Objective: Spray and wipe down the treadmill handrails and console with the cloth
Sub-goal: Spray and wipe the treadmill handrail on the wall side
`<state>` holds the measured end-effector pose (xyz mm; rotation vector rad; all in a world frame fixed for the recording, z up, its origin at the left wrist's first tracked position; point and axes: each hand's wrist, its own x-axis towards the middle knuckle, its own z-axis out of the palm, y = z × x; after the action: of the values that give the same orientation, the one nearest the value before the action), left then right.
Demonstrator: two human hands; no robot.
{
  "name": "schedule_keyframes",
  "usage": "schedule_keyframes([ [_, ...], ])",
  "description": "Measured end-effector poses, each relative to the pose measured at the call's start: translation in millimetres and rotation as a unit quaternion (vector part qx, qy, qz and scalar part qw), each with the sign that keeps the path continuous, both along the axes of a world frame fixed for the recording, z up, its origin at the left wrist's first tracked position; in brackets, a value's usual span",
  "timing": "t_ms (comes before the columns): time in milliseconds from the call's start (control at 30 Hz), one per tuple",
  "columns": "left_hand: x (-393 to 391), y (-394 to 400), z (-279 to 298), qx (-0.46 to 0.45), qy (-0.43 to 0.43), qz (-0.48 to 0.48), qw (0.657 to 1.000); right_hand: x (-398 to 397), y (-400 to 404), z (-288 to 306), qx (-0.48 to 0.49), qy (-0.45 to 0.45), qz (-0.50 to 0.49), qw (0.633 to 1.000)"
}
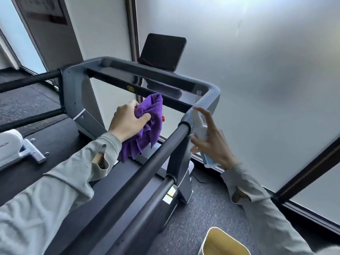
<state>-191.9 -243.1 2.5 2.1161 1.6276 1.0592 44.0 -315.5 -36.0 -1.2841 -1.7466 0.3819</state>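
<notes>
- Your left hand is gripping the bunched purple cloth, holding it just below the console's front bar.
- Your right hand is wrapping around the spray bottle, holding it just beside the right handrail, index finger lifting off the nozzle.
- The dark screen is standing tilted above.

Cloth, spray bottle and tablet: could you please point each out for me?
Cloth [147, 115]: head view, on the bunched purple folds.
Spray bottle [199, 128]: head view, on its white upper body.
Tablet [161, 50]: head view, on the dark screen's centre.
</notes>
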Motion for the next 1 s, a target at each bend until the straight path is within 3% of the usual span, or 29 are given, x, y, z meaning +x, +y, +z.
schedule_keyframes([
  [267, -9, -20, -10, -0.018, -0.02, -0.052, 0.998, -34, -17, -17, 0.008, -0.021, -0.043, 0.999],
  [433, -5, -21, -13, -0.009, -0.022, -0.077, 0.997, -38, -27, -15, -0.01, 0.027, -0.051, 0.998],
  [733, 9, -18, -21, -0.019, -0.036, -0.082, 0.996, -25, -26, -24, -0.02, -0.1, -0.158, 0.982],
  [1000, 7, -15, -21, -0.041, -0.04, -0.055, 0.997, -21, -35, -16, 0.008, -0.103, -0.194, 0.975],
])
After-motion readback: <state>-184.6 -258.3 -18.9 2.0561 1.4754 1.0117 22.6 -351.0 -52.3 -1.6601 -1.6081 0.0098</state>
